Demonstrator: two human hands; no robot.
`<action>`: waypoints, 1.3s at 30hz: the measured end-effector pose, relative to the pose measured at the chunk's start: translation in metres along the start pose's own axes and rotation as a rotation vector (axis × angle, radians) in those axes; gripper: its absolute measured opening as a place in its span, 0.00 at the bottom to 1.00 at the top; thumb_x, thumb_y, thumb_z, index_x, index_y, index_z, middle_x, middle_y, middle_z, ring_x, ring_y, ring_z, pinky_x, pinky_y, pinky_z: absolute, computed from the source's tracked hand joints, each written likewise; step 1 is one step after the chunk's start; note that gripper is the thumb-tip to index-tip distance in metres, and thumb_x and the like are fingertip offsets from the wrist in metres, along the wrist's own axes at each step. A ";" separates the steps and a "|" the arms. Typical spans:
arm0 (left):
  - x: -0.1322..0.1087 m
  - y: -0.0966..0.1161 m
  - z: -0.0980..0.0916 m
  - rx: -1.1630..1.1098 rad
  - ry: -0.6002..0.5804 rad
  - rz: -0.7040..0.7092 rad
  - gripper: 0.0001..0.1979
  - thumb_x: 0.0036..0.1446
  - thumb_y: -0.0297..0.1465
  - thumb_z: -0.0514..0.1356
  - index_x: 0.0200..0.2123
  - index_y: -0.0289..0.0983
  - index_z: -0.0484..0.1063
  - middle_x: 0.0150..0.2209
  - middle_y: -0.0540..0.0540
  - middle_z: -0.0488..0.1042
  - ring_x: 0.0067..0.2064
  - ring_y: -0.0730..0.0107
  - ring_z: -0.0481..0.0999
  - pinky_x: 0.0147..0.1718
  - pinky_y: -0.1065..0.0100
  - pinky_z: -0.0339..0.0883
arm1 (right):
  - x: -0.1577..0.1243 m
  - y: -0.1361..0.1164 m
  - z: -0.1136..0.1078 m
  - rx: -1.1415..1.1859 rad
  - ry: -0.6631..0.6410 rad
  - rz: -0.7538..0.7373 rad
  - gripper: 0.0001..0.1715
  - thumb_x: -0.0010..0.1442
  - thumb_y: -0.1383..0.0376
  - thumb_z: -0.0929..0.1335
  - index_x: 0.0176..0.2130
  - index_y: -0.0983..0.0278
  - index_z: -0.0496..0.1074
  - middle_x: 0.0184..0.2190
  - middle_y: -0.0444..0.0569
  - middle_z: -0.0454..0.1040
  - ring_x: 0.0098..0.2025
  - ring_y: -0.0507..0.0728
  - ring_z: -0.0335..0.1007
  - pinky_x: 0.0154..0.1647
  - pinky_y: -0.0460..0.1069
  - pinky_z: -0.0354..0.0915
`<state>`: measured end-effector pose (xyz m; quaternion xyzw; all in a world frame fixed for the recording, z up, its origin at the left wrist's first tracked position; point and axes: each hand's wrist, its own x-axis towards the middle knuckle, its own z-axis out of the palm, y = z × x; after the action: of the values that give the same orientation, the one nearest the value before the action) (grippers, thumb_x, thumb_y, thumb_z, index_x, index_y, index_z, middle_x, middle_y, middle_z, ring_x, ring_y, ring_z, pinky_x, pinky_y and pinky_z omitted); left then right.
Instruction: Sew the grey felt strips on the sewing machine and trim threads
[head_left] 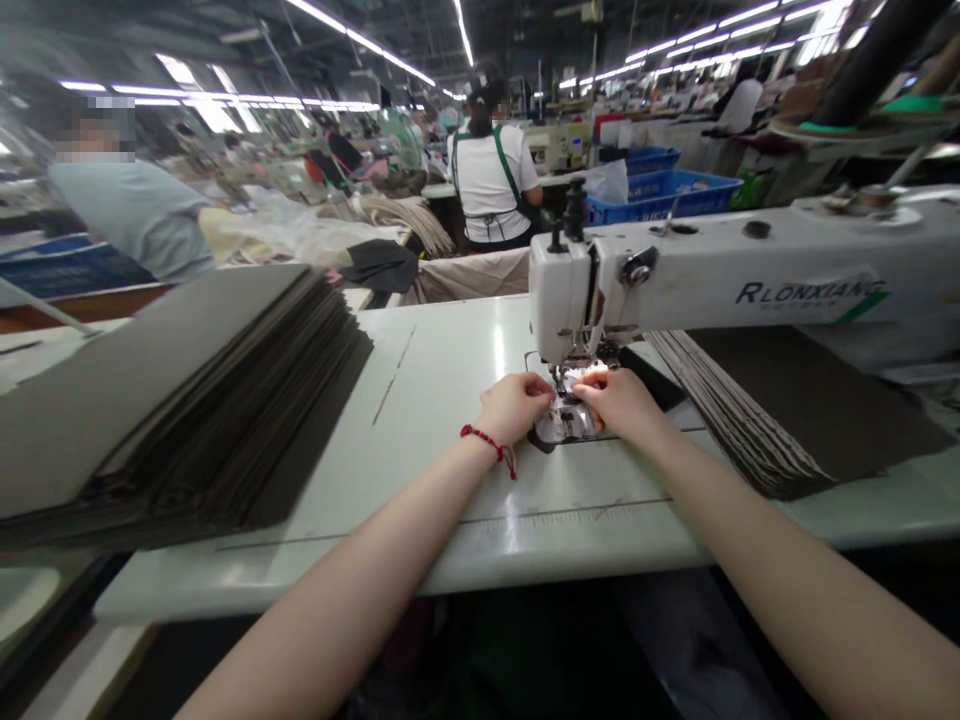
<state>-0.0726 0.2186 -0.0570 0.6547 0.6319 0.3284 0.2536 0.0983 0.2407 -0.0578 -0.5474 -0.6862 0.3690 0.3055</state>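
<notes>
Both of my hands are at the needle area of a white sewing machine (735, 280). My left hand (514, 405), with a red bead bracelet on the wrist, has its fingers curled and pinched at the metal needle plate (566, 425). My right hand (619, 400) is likewise pinched, its fingertips right under the presser foot (570, 375). What the fingers hold is too small to make out. No fabric lies under the needle.
A tall stack of dark flat pieces (187, 400) lies on the pale green table (450, 500) at the left. A lower fanned stack (787, 420) lies under the machine arm at the right. Other workers (491, 175) and blue crates (660, 195) are behind.
</notes>
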 end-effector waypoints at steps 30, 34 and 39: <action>0.015 -0.007 0.010 0.066 0.007 -0.105 0.09 0.55 0.36 0.59 0.34 0.41 0.79 0.32 0.50 0.76 0.37 0.63 0.73 0.48 0.56 0.51 | 0.009 0.003 0.002 -0.237 0.149 0.025 0.15 0.59 0.55 0.66 0.29 0.63 0.73 0.08 0.40 0.64 0.14 0.53 0.64 0.21 0.47 0.55; 0.016 -0.007 0.010 0.059 0.006 -0.113 0.09 0.55 0.36 0.60 0.34 0.41 0.79 0.31 0.50 0.76 0.36 0.63 0.73 0.48 0.55 0.52 | 0.009 0.003 0.001 -0.237 0.143 0.026 0.15 0.59 0.56 0.66 0.29 0.63 0.74 0.08 0.39 0.64 0.14 0.53 0.64 0.21 0.47 0.54; 0.015 -0.006 0.009 0.054 0.005 -0.114 0.08 0.54 0.35 0.60 0.33 0.41 0.79 0.29 0.50 0.75 0.35 0.65 0.73 0.47 0.55 0.52 | 0.008 0.002 0.000 -0.256 0.147 0.019 0.14 0.59 0.56 0.66 0.29 0.63 0.73 0.08 0.39 0.64 0.14 0.53 0.64 0.20 0.46 0.54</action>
<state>-0.0699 0.2350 -0.0655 0.6234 0.6773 0.2979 0.2526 0.0972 0.2491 -0.0597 -0.6141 -0.6981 0.2403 0.2789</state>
